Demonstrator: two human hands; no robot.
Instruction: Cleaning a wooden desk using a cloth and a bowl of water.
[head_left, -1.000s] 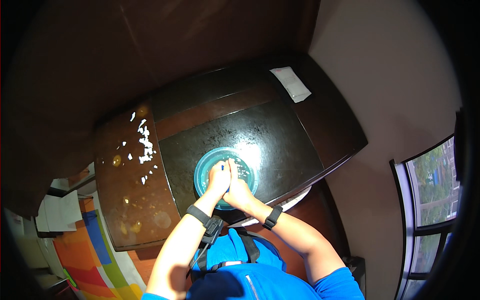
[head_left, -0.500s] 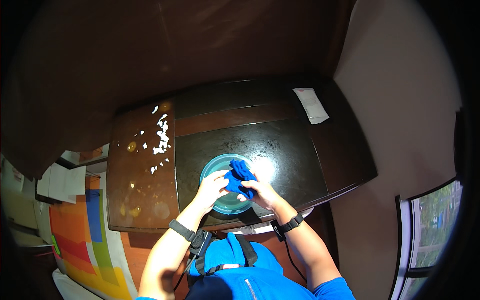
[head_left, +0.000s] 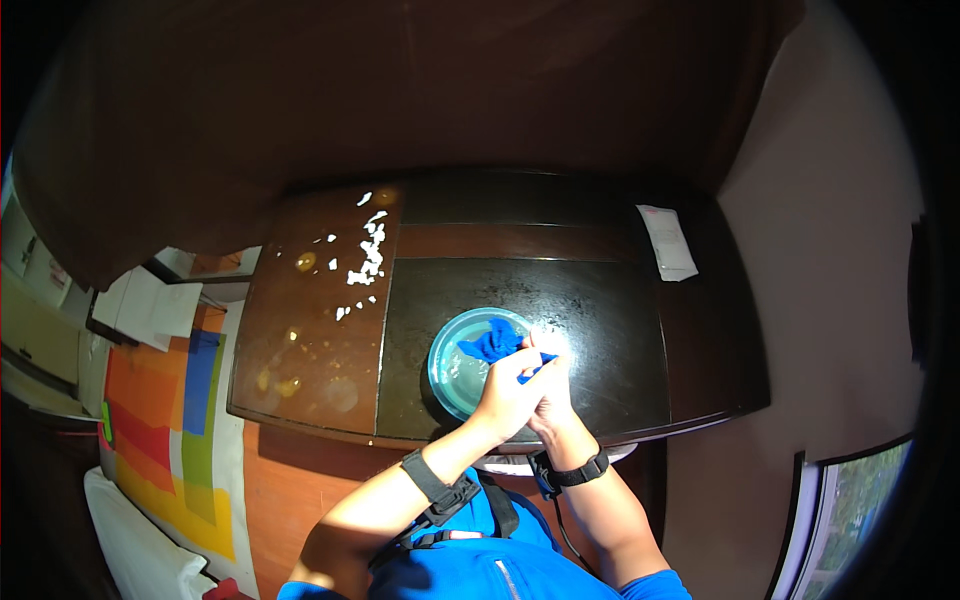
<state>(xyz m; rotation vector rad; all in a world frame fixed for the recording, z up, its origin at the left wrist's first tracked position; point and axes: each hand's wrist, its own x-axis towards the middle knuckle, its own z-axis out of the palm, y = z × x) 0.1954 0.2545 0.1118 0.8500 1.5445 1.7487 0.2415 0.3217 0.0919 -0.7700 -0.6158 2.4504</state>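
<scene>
A blue cloth [head_left: 497, 341] is bunched between both my hands, over a round teal basin [head_left: 437, 388] of water near the table's front edge. My left hand [head_left: 509, 395] is closed on the cloth and lies across the front of my right hand [head_left: 552, 390]. My right hand is also closed round the cloth, at the basin's right side; its fingers are partly hidden and washed out by glare. One loose end of cloth spreads over the water, and a small bit shows between my fingers.
The basin stands on a dark wooden table [head_left: 560, 290]. White scraps [head_left: 370, 255] and wet, yellowish spots [head_left: 306, 262] lie on its left part. A white packet [head_left: 667, 243] rests at the far right. A window [head_left: 860, 520] is at lower right, a colourful cloth [head_left: 150, 420] at left.
My hands have come together at the basin's right side, the left crossing over the right. The cloth is squeezed tighter, its loose end now spread leftward. The whole view has shifted slightly.
</scene>
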